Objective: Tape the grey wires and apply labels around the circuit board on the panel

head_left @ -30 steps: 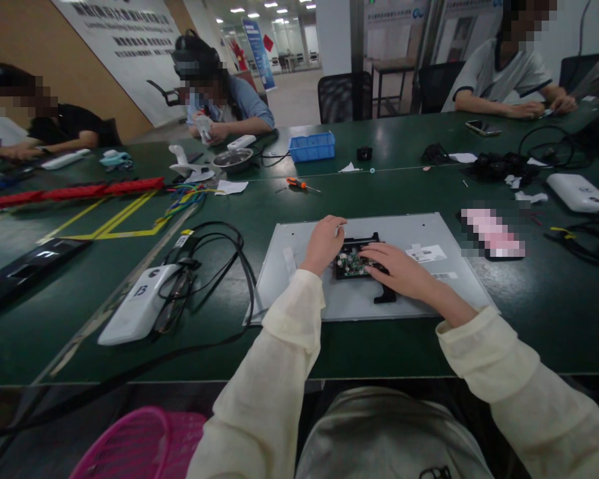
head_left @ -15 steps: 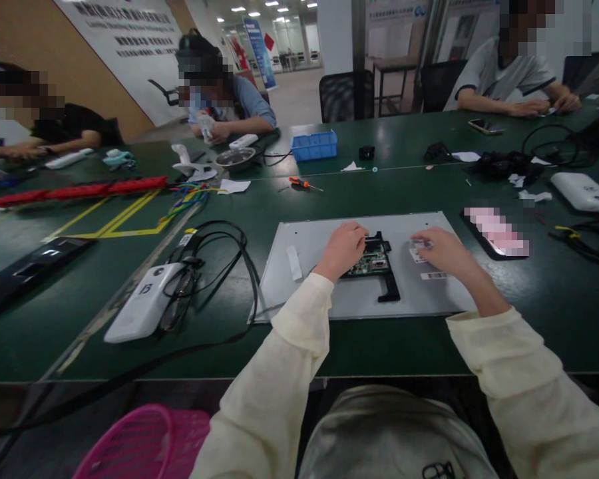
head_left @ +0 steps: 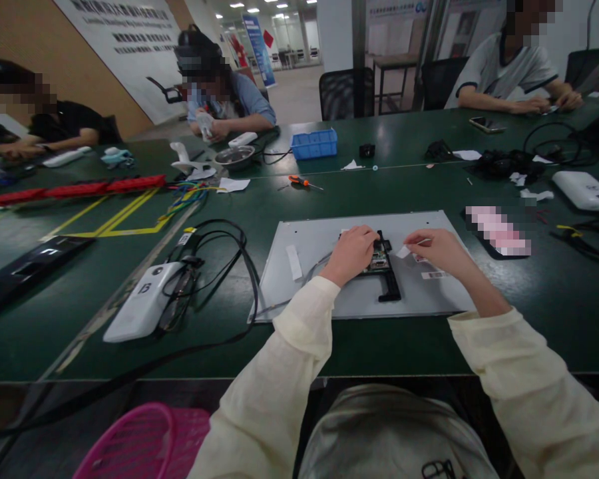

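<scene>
A pale grey flat panel (head_left: pixel 329 303) lies on the table before me. On it sits a green circuit board (head_left: pixel 379 261) with a black plastic bracket (head_left: pixel 390 285) along its right side. My left hand (head_left: pixel 352 254) rests over the board's left part, hiding much of it; its fingers lie across the board's far edge, fingertips partly hidden. To the right of the bracket, my right hand (head_left: pixel 442 253) is closed in a pinch on a small white strip (head_left: pixel 404 251), held just above the panel. Printed labels (head_left: pixel 433 275) are stuck on the panel under the right hand.
Another white strip (head_left: pixel 294 263) lies on the panel's left. A white power bank (head_left: pixel 142 303) with black cables is at left, a phone (head_left: pixel 496 231) at right. Beyond are an orange screwdriver (head_left: pixel 304 182) and a blue basket (head_left: pixel 314 144). Other people sit across the table.
My left hand has shifted slightly right, covering more of the board. My right hand has moved a little left and lifted, and the white strip now shows between its fingers.
</scene>
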Tool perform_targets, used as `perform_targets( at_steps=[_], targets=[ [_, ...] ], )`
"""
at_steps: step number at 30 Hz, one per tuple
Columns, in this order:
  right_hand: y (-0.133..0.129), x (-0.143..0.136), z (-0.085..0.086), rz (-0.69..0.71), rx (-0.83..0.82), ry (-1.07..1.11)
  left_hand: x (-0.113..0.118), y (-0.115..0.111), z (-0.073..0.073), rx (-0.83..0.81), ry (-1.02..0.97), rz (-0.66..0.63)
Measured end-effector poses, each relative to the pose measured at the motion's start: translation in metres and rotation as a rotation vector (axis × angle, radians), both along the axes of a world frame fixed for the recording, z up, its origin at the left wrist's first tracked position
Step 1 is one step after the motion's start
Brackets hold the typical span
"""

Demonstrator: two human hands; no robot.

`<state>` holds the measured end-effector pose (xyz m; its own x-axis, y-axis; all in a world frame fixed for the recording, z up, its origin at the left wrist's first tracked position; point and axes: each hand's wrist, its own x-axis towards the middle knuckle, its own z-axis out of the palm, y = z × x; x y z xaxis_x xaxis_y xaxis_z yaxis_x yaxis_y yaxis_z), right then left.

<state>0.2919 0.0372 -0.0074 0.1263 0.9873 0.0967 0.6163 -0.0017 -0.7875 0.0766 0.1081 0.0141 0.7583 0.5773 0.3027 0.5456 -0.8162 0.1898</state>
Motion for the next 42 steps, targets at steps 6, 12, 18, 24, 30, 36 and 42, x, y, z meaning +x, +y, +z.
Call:
perform_targets(
  at_steps=[6,12,18,24,30,36,42],
  targets=[
    [0.001,-0.014,-0.003,0.022,-0.043,0.21,0.001,0.002,-0.003,-0.061,-0.077,-0.061],
    [0.0,-0.02,-0.005,0.027,-0.044,0.229,0.0,0.004,-0.002,-0.166,-0.179,-0.189],
    [-0.003,-0.026,0.0,0.007,-0.017,0.223,-0.001,-0.004,0.006,-0.18,-0.083,-0.325],
    [-0.002,-0.026,-0.003,0.013,-0.019,0.162,0.0,-0.003,0.005,-0.176,-0.071,-0.304],
    [-0.002,-0.025,-0.005,0.044,-0.019,0.073,-0.001,0.0,0.003,-0.21,-0.051,-0.303],
    [-0.003,-0.025,-0.001,0.078,0.027,-0.099,-0.002,0.0,0.002,-0.199,-0.05,-0.313],
    [-0.005,-0.026,0.002,0.118,0.062,-0.182,-0.001,0.001,0.002,-0.202,-0.084,-0.306]
  ],
)
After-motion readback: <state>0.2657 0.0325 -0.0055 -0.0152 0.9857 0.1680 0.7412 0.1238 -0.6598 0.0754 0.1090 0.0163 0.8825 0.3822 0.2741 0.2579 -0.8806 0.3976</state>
